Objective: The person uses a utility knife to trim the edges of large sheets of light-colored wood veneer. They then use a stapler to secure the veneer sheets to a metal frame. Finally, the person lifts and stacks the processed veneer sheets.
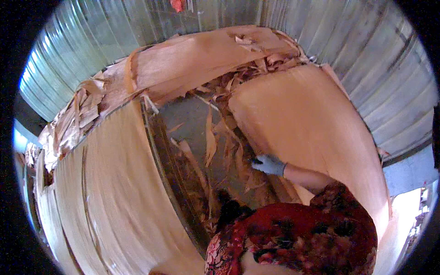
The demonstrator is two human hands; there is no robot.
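My right hand (270, 165), in a pale grey-blue glove with dark fingertips, reaches in from the lower right. It is at the near left edge of a stack of tan wood veneer sheets (302, 110). Its fingers look apart, and I see nothing between them. My bare forearm shows between the glove and a red-and-black floral sleeve (339, 197). My left hand is out of view. Torn veneer strips (211, 142) litter the grey floor (183, 117) left of the hand.
A second stack of pale veneer (119, 183) fills the left side, with a dark edge facing the gap. Behind lies a long veneer pile (197, 59) with ragged scraps (87, 107) at its left end. A ribbed metal wall (114, 27) stands behind everything.
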